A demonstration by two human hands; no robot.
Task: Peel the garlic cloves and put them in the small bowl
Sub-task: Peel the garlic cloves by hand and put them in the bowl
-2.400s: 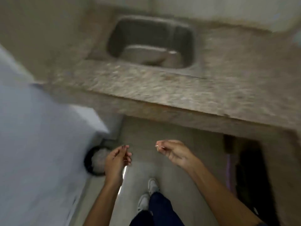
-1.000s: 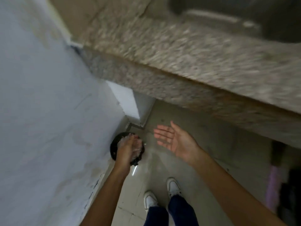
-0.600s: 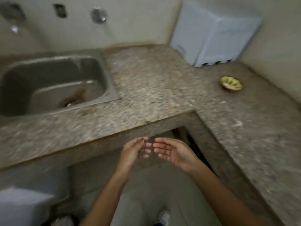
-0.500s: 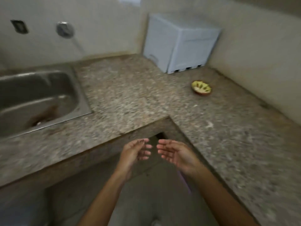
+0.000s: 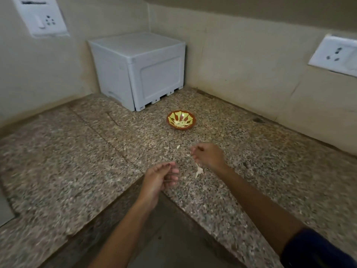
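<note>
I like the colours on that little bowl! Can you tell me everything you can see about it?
The small bowl is round and shallow, reddish-brown outside, with yellow-green petal shapes painted inside like a flower. It looks like glazed clay or ceramic. It sits upright on the speckled stone counter, in front of the white box, beyond both hands, and nothing touches it. A few pale pieces, probably peeled garlic, lie at its bottom.

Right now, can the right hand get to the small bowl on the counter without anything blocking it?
Probably yes. The right hand hovers over the granite counter just in front of the small bowl; only bare counter and a small pale scrap lie between them. The white box stands behind the bowl.
</note>
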